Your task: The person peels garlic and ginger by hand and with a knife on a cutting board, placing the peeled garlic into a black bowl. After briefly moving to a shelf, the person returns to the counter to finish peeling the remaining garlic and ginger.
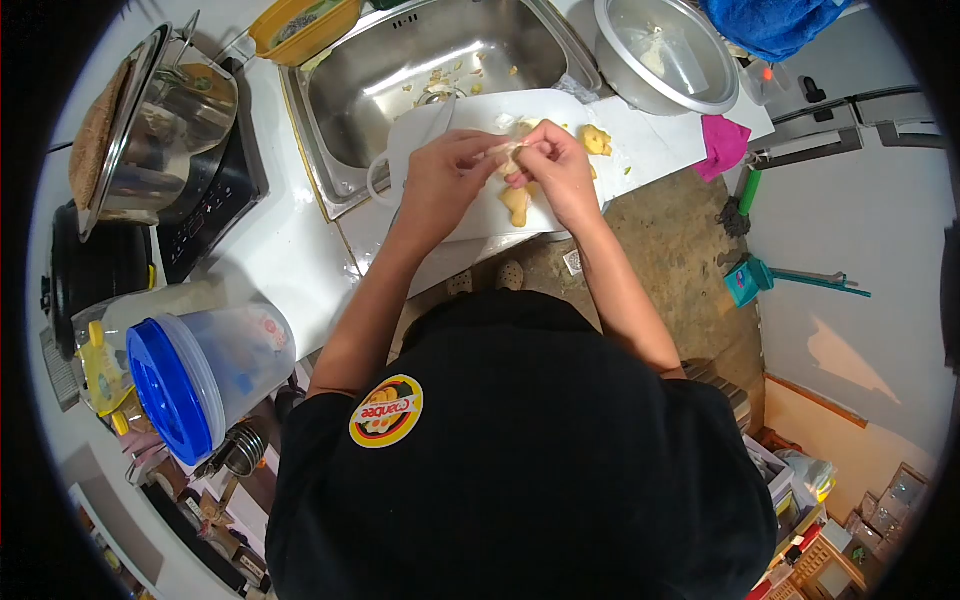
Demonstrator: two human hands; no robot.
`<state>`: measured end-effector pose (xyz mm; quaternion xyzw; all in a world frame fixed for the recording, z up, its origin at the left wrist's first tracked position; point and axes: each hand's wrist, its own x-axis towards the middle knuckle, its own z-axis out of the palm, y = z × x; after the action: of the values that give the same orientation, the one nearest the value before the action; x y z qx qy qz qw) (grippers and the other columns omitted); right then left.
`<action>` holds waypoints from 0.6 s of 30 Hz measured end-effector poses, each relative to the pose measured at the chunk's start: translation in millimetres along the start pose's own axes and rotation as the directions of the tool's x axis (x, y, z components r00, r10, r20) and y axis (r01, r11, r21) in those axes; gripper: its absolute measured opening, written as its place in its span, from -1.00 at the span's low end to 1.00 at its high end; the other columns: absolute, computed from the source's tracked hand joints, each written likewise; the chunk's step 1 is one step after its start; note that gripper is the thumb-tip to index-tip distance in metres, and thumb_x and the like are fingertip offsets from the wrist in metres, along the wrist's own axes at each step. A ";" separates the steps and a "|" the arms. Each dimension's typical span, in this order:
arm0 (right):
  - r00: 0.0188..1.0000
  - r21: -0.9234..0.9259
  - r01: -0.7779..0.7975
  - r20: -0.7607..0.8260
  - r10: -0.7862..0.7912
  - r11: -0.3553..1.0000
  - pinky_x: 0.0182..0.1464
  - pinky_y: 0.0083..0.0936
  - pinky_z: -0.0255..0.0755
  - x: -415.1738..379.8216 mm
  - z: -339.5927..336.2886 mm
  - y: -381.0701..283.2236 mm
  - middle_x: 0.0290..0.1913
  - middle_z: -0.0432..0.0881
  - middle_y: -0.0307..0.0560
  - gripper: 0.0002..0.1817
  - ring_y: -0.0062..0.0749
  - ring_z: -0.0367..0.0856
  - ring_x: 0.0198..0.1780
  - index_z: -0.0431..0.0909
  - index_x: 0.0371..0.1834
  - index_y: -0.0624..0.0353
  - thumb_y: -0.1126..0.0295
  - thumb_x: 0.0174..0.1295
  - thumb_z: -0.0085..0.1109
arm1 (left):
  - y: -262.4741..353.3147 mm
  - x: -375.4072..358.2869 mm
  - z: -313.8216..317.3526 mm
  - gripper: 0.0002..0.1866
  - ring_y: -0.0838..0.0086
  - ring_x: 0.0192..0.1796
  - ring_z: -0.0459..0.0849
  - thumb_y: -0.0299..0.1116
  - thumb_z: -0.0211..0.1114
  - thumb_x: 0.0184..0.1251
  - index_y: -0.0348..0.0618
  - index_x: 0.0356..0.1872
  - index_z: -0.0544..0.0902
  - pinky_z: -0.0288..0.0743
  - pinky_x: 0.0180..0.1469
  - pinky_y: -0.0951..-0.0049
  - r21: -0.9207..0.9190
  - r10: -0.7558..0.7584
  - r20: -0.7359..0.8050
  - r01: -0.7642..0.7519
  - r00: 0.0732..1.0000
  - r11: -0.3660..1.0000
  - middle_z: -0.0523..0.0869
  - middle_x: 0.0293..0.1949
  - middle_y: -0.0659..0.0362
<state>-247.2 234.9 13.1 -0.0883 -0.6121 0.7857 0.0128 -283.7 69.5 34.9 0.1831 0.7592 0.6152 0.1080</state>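
Note:
My left hand (447,185) and my right hand (556,172) meet over a white cutting board (475,222). Fingertips of both are closed on a small pale piece (510,153), perhaps garlic or ginger; the fingers partly cover it. Just below them on the board lies a knobbly yellow piece that looks like ginger (517,206). Another ginger-like piece (597,140) rests at the board's right side. A knife blade (441,118) lies at the board's left, partly behind my left hand.
Behind the board is a steel sink (390,80) with peelings inside. A large metal bowl (665,60) stands at the back right, near a pink cloth (722,147). To the left are an induction cooker (205,225) with a pot and a blue-lidded plastic container (175,390).

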 end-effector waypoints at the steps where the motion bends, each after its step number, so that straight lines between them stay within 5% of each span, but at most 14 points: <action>1: 1.000 0.018 0.004 -0.030 -0.004 1.000 -0.40 -0.63 0.54 -0.8 -0.8 -1.2 -0.43 0.63 -0.10 -0.97 -0.49 0.63 -0.49 0.46 -0.31 0.29 0.57 0.20 0.07 | 0.6 0.2 -0.6 -0.74 0.64 -0.32 0.68 -0.40 0.31 0.30 -0.21 -0.02 0.70 0.56 -0.29 0.60 -0.046 -0.039 -0.045 0.037 0.998 0.998 0.76 -0.31 0.20; 5: 0.990 0.170 0.012 -0.139 0.012 0.985 -0.23 -0.62 0.60 -3.1 -7.1 -0.7 -0.33 0.62 -0.12 -0.81 -0.48 0.66 -0.35 0.50 -0.11 0.33 0.62 0.21 0.03 | -1.4 -1.1 -5.7 -0.76 0.53 -0.32 0.71 -0.37 0.30 0.30 -0.17 -0.05 0.72 0.57 -0.31 0.55 0.008 -0.231 -0.054 0.232 0.971 0.973 0.75 -0.26 0.18; 8: 0.982 0.154 0.059 -0.185 -0.030 0.986 -0.15 -0.63 0.59 -9.6 -4.7 -5.0 -0.29 0.61 -0.16 -0.71 -0.51 0.65 -0.23 0.50 0.03 0.33 0.64 0.23 0.03 | -25.5 -15.2 2.2 -0.74 0.38 -0.32 0.72 -0.38 0.30 0.28 -0.15 -0.03 0.70 0.59 -0.26 0.46 0.618 0.007 0.070 -0.049 0.998 0.785 0.73 -0.19 0.07; 11: 0.981 0.030 0.086 -0.176 -0.079 0.996 -0.15 -0.67 0.54 -11.7 -4.4 0.4 -0.24 0.62 -0.19 -0.68 -0.58 0.61 -0.19 0.50 0.09 0.31 0.64 0.24 0.08 | -24.2 -23.6 7.8 -0.69 0.27 -0.30 0.72 -0.39 0.31 0.24 -0.15 0.02 0.67 0.58 -0.20 0.37 0.653 0.108 0.069 -0.127 0.992 0.747 0.69 -0.14 0.00; 14: 0.965 -0.206 0.145 -0.188 -0.185 0.968 -0.25 -0.75 0.41 -14.6 -2.9 9.3 -0.18 0.62 -0.20 -0.67 -0.71 0.52 -0.28 0.51 0.08 0.28 0.63 0.23 0.18 | -0.2 -17.0 12.7 -0.68 0.26 -0.29 0.71 -0.37 0.32 0.22 -0.16 0.00 0.67 0.57 -0.12 0.32 0.418 0.104 -0.102 -0.052 0.989 0.907 0.70 -0.15 0.00; 18: 0.936 -0.093 0.224 -0.257 -0.241 0.970 -0.27 -0.77 0.38 -12.6 0.3 11.1 -0.19 0.63 -0.21 -0.64 -0.75 0.50 -0.30 0.52 0.08 0.22 0.64 0.20 0.20 | -2.2 -24.7 -6.4 -0.53 0.11 -0.07 0.61 -0.44 0.33 0.10 -0.13 0.12 0.57 0.50 0.03 0.21 0.642 0.076 -0.080 -0.007 0.994 0.767 0.57 -0.01 -0.09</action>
<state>-233.8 230.3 4.0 -0.1205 -0.6351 0.7402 0.1849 -264.0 53.2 32.7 0.1942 0.9235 0.3305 -0.0130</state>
